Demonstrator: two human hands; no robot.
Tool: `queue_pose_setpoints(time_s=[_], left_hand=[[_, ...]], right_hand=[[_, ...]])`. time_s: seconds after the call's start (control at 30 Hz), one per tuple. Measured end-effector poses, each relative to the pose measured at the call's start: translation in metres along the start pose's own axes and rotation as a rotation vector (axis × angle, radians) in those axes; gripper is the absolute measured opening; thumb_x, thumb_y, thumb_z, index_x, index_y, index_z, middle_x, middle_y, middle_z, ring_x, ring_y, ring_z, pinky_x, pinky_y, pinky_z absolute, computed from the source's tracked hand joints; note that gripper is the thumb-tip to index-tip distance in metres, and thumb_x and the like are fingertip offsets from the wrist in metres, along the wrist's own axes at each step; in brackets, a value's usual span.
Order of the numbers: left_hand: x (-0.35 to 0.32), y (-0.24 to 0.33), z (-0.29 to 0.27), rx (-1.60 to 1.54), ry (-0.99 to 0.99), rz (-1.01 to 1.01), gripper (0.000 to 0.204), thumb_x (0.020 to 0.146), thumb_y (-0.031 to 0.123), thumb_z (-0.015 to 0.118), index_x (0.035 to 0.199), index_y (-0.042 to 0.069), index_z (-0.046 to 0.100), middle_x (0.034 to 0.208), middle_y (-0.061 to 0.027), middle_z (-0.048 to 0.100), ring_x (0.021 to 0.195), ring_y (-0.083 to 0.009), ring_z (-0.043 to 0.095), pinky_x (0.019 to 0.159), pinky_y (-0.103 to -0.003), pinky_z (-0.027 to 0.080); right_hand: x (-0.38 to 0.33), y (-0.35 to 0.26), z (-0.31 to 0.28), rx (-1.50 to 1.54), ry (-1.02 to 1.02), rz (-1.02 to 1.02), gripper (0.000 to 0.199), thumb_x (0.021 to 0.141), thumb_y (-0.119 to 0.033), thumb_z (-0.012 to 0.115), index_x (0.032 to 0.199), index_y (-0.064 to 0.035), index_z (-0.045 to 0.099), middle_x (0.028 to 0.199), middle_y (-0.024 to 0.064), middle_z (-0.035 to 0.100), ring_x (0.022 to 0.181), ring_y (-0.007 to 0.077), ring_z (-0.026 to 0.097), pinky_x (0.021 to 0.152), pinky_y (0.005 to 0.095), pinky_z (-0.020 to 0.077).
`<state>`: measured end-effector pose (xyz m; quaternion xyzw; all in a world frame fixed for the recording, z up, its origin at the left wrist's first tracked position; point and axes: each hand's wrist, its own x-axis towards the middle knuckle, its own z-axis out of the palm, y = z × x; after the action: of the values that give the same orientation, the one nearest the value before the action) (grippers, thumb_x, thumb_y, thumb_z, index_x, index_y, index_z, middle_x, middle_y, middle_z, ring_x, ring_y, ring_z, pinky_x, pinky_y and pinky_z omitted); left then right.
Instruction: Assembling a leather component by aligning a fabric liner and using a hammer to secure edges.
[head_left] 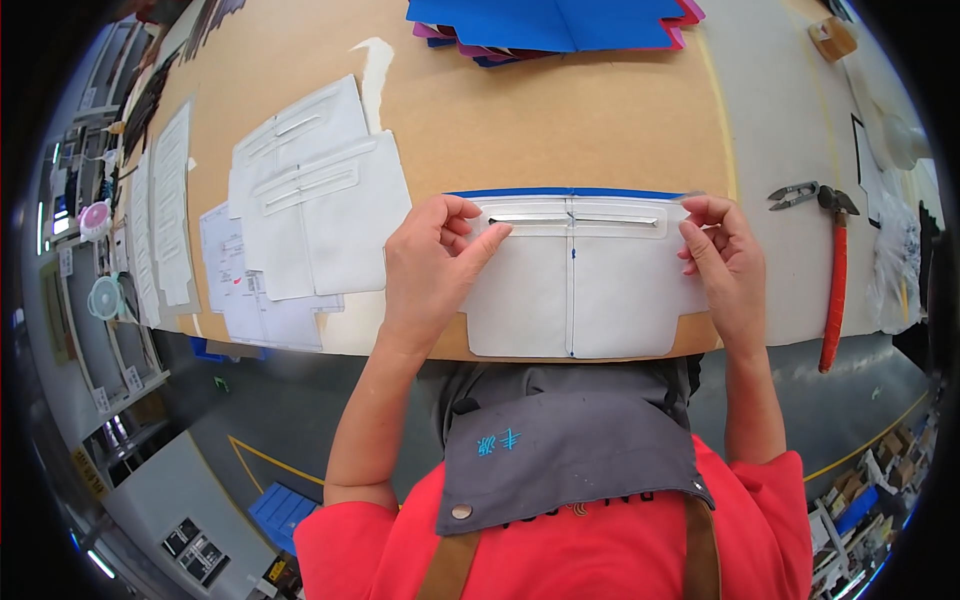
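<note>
A white, flat leather-like panel [520, 290] with cut-out lower corners lies at the table's near edge. Across its upper part runs a long narrow slot in a raised frame, and a seam goes down its middle with small blue marks. A strip of blue [600, 191] shows along its top edge. My left hand [420, 260] grips the panel's upper left corner, thumb on top beside the slot's end. At the upper right corner, my right hand [728, 262] pinches the edge between thumb and fingers. The fingertips underneath are partly hidden.
Two similar white panels [330, 215] overlap on the left, partly over printed paper sheets [225, 265]. A stack of blue and pink pieces [560, 25] sits at the far side. To the right lie small snips [793, 194] and a tool with a long red handle [836, 290].
</note>
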<state>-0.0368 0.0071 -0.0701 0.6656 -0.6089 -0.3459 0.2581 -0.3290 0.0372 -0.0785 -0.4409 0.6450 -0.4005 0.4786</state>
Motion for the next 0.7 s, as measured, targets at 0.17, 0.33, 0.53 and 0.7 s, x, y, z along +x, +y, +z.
queue_pose_setpoints(time_s=[0.17, 0.33, 0.53, 0.7], left_hand=[[0.003, -0.01, 0.005, 0.035, 0.053, 0.015, 0.013, 0.089, 0.012, 0.078, 0.091, 0.001, 0.071, 0.075, 0.0003, 0.065, 0.063, -0.0051, 0.056, 0.055, -0.022, 0.049], [0.004, -0.009, 0.007, -0.025, 0.016, -0.088, 0.012, 0.093, 0.013, 0.075, 0.091, 0.002, 0.071, 0.07, 0.0038, 0.061, 0.06, -0.002, 0.052, 0.05, -0.02, 0.046], [0.003, -0.011, 0.006, -0.054, 0.016, -0.112, 0.013, 0.093, 0.014, 0.075, 0.091, 0.002, 0.071, 0.07, 0.004, 0.06, 0.06, -0.0023, 0.052, 0.05, -0.02, 0.047], [0.004, -0.012, 0.007, -0.058, 0.025, -0.062, 0.013, 0.093, 0.014, 0.075, 0.092, 0.002, 0.071, 0.071, 0.004, 0.061, 0.061, -0.0024, 0.052, 0.05, -0.02, 0.048]], right_hand=[[0.001, 0.001, 0.007, -0.039, 0.014, 0.051, 0.016, 0.1, -0.013, 0.067, 0.111, -0.0019, 0.068, 0.094, 0.0014, 0.066, 0.077, 0.0075, 0.061, 0.07, 0.0223, 0.0524], [0.003, -0.001, 0.011, -0.255, 0.009, -0.086, 0.016, 0.095, -0.012, 0.072, 0.103, 0.0, 0.066, 0.091, 0.0059, 0.065, 0.076, 0.0124, 0.061, 0.069, 0.0275, 0.0522], [0.006, -0.005, 0.018, -0.509, 0.024, -0.226, 0.019, 0.09, -0.012, 0.076, 0.097, -0.0015, 0.062, 0.092, 0.0084, 0.063, 0.073, 0.0174, 0.061, 0.066, 0.0302, 0.0527], [0.007, -0.004, 0.019, -0.516, 0.029, -0.24, 0.016, 0.091, -0.01, 0.074, 0.095, -0.0014, 0.062, 0.09, 0.0083, 0.062, 0.072, 0.0175, 0.062, 0.065, 0.0312, 0.0534]])
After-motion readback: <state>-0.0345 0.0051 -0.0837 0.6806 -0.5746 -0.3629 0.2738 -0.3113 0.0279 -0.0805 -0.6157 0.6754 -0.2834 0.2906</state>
